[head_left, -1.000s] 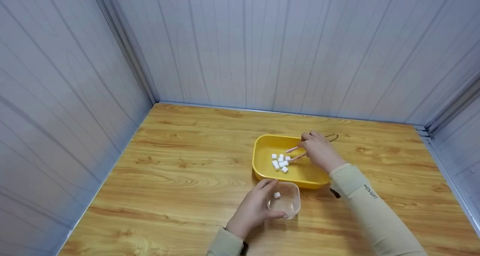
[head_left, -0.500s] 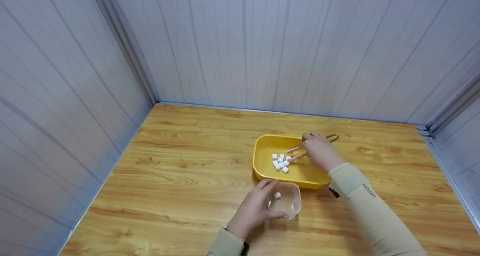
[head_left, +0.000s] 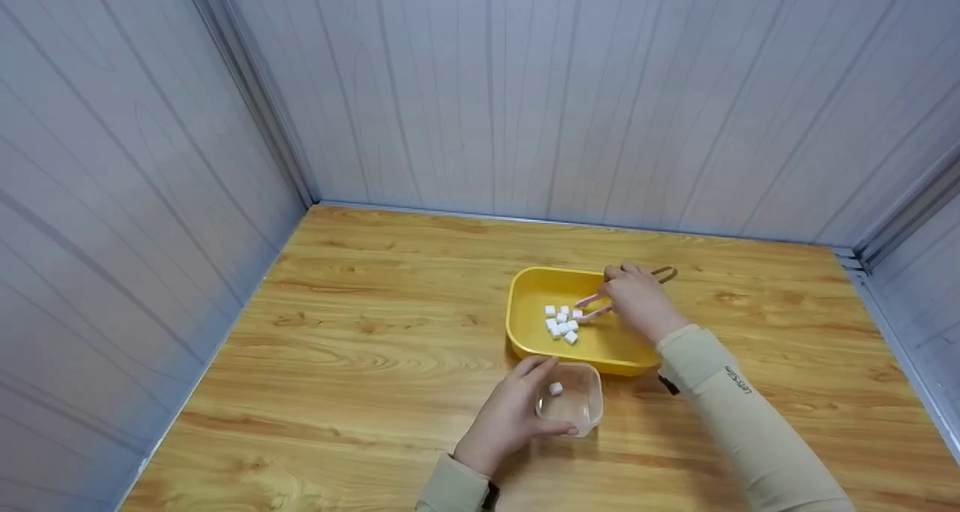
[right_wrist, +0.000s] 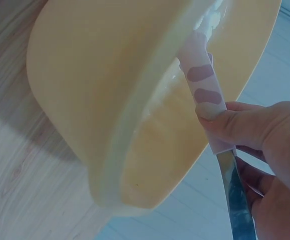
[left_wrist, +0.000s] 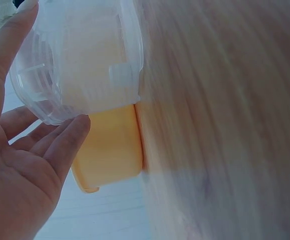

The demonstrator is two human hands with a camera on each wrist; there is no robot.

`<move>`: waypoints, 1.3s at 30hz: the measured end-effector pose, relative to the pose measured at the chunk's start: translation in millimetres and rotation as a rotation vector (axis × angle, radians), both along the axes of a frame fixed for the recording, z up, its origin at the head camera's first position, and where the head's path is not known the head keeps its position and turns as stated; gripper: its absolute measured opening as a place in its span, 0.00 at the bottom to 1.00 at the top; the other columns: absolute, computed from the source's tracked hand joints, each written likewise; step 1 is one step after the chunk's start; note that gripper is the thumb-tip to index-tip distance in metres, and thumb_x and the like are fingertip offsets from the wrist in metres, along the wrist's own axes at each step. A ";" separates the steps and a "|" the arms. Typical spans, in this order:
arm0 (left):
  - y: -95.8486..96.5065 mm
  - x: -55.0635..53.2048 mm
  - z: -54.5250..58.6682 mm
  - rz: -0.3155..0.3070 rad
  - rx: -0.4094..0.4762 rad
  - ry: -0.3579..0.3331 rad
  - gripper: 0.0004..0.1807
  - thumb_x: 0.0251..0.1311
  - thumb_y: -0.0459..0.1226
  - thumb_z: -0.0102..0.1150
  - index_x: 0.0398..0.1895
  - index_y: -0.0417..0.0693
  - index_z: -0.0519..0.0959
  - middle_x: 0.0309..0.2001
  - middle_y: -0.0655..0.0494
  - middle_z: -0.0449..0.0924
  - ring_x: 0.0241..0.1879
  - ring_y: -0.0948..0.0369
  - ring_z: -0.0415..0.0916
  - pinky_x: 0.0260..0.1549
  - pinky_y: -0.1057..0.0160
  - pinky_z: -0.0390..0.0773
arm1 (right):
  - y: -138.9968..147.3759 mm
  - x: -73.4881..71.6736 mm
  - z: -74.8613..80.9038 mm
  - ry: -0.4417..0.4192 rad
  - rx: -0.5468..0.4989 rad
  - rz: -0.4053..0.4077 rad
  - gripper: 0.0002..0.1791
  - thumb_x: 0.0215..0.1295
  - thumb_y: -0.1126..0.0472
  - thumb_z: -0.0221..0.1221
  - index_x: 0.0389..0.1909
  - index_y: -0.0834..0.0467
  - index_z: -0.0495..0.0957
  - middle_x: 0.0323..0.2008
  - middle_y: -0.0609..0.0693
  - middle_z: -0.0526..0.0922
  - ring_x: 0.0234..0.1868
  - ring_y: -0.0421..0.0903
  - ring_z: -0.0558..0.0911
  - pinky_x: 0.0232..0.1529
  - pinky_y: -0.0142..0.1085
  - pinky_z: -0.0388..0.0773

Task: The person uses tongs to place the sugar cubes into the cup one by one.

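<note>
The left hand (head_left: pixel 506 414) grips a clear container (head_left: pixel 581 408) at six o'clock of the yellow tray (head_left: pixel 529 294), the right hand (head_left: pixel 637 300) pinching pink tongs (right_wrist: pixel 203 80) beside white cubes (head_left: pixel 563 327).

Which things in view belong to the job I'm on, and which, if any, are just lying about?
In the job:
- pink-tipped tongs, in the right hand
- white cubes
- yellow tray
- clear plastic container, in the left hand

Only surroundings:
- wood-grain table
- wall panels

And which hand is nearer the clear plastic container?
Left. The left hand holds the clear plastic container; the right hand is beyond it, at the yellow tub, gripping tongs.
</note>
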State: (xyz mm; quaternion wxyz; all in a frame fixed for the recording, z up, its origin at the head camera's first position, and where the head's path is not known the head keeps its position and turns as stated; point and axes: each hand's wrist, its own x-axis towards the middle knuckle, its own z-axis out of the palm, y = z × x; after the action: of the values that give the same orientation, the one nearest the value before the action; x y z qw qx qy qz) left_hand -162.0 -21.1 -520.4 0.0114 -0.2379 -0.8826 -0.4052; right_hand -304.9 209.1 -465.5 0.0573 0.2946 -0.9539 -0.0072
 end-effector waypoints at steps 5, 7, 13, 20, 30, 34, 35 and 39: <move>0.6 -0.7 0.5 0.005 -0.018 0.010 0.51 0.38 0.52 0.77 0.67 0.42 0.66 0.61 0.58 0.67 0.57 0.64 0.67 0.60 0.65 0.66 | -1.5 -0.7 -1.1 0.006 0.003 -0.002 0.11 0.53 0.72 0.67 0.35 0.57 0.87 0.36 0.53 0.78 0.38 0.54 0.71 0.43 0.49 0.70; 0.7 -0.8 1.0 0.006 -0.022 0.010 0.52 0.38 0.52 0.77 0.67 0.41 0.66 0.61 0.58 0.67 0.57 0.64 0.67 0.60 0.65 0.66 | -1.6 -0.4 -1.2 0.011 0.004 0.000 0.10 0.53 0.72 0.67 0.35 0.57 0.87 0.36 0.53 0.77 0.39 0.54 0.71 0.43 0.48 0.70; 0.7 -0.9 1.6 0.002 -0.020 0.010 0.52 0.38 0.52 0.77 0.67 0.40 0.66 0.61 0.57 0.67 0.57 0.64 0.67 0.60 0.66 0.65 | -1.8 2.4 0.9 0.022 -0.002 0.015 0.12 0.50 0.72 0.69 0.35 0.57 0.87 0.35 0.53 0.77 0.39 0.54 0.71 0.42 0.48 0.70; 0.6 -1.4 0.6 -0.003 -0.006 0.025 0.51 0.39 0.52 0.77 0.67 0.40 0.66 0.61 0.57 0.67 0.57 0.63 0.68 0.60 0.64 0.67 | -0.7 2.6 0.6 0.038 0.011 0.025 0.11 0.49 0.72 0.69 0.35 0.56 0.87 0.35 0.53 0.77 0.38 0.54 0.71 0.42 0.48 0.70; 0.1 -1.4 -0.7 -0.002 0.009 -0.001 0.51 0.39 0.52 0.76 0.67 0.42 0.66 0.61 0.58 0.67 0.57 0.64 0.68 0.60 0.63 0.67 | 1.0 3.5 -2.2 0.026 0.011 0.008 0.10 0.52 0.73 0.67 0.33 0.57 0.87 0.35 0.54 0.78 0.39 0.54 0.72 0.47 0.50 0.71; -0.1 -1.1 -0.5 -0.002 0.017 -0.013 0.50 0.39 0.52 0.76 0.67 0.42 0.67 0.61 0.59 0.67 0.56 0.64 0.68 0.60 0.63 0.67 | 1.3 5.2 -3.0 0.016 0.008 -0.007 0.12 0.54 0.75 0.65 0.35 0.56 0.87 0.36 0.54 0.77 0.39 0.54 0.71 0.47 0.50 0.71; -0.1 -0.9 -0.4 0.000 0.017 -0.017 0.50 0.39 0.52 0.76 0.67 0.42 0.67 0.61 0.59 0.67 0.56 0.64 0.68 0.60 0.63 0.67 | 1.5 5.7 -3.4 0.016 0.008 -0.009 0.12 0.54 0.75 0.65 0.35 0.56 0.87 0.36 0.54 0.77 0.39 0.54 0.71 0.46 0.50 0.71; 0.7 -0.5 -0.2 0.006 0.016 -0.024 0.50 0.39 0.52 0.76 0.67 0.43 0.66 0.61 0.59 0.67 0.55 0.65 0.68 0.60 0.63 0.67 | 3.5 7.9 -4.8 0.019 -0.005 -0.010 0.12 0.53 0.74 0.66 0.36 0.56 0.87 0.36 0.54 0.77 0.38 0.54 0.71 0.43 0.50 0.71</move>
State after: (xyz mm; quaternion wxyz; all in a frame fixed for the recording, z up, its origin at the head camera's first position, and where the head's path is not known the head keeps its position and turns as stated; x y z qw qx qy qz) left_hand -162.5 -20.4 -520.7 0.0040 -0.2301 -0.8802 -0.4150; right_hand -297.1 212.6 -470.3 0.0671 0.2898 -0.9547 -0.0081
